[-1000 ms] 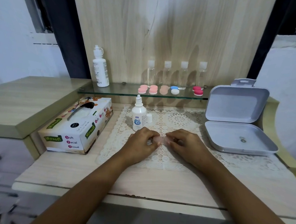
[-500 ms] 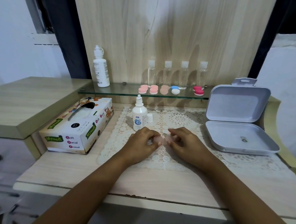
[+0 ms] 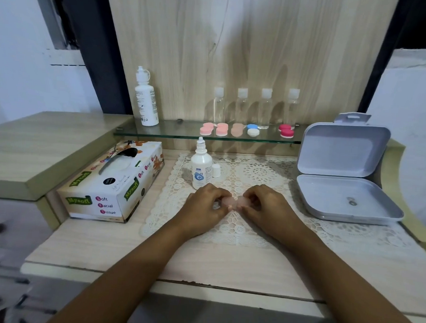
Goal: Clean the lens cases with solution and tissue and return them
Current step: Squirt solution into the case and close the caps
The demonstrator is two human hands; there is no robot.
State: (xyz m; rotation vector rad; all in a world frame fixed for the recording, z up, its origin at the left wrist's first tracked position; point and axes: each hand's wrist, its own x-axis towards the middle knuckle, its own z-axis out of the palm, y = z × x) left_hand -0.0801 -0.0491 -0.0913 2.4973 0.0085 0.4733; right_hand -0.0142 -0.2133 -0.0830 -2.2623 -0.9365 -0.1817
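A pale pink lens case (image 3: 234, 202) lies low over the lace mat (image 3: 240, 228), held from both sides. My left hand (image 3: 204, 207) pinches its left end and my right hand (image 3: 266, 207) pinches its right end; most of the case is hidden by fingers. Just behind my left hand stands a small white solution bottle (image 3: 201, 166) with its cap (image 3: 216, 170) off beside it. A tissue box (image 3: 113, 184) sits at the left. More lens cases (image 3: 221, 130), pink, blue-white and red, line the glass shelf (image 3: 174, 132).
An open grey box (image 3: 342, 184) lies at the right on the mat. A tall white bottle (image 3: 146, 99) and several clear small bottles (image 3: 254, 106) stand on the shelf against the wooden back panel. A raised counter is at the left, drawers below.
Both hands stay on the pink case in the same spot; the fingers have shifted slightly around it. Nothing else has moved.
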